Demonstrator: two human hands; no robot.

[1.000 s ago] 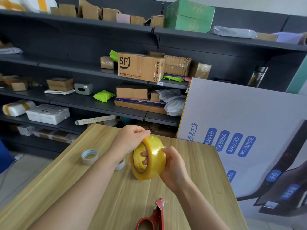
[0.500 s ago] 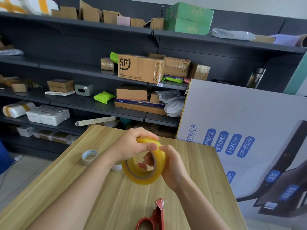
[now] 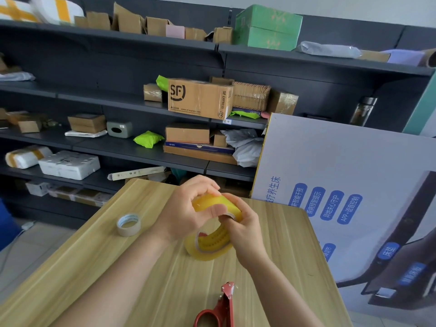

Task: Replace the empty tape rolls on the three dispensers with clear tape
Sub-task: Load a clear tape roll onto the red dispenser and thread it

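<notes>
All items are carried on the wooden bench (image 3: 94, 267). The clear tape roll (image 3: 207, 252), yellowish in bulk, is held on edge over the bench centre. The left hand (image 3: 186, 215) is curled over its top, the right hand (image 3: 247, 232) closed round its right side. The step is judged as finding the tape's free end. A red dispenser (image 3: 225, 303) lies nearer; an empty core (image 3: 129, 224) lies left. Next, the end must be peeled and the roll seated on the dispenser.

Both hands hold a yellowish clear tape roll (image 3: 213, 241) above the wooden table (image 3: 283, 256): left hand (image 3: 186, 212) grips its top, right hand (image 3: 245, 228) pinches the rim, maybe at the tape end. An empty core (image 3: 129, 224) sits left, a red dispenser (image 3: 219, 308) near.
</notes>
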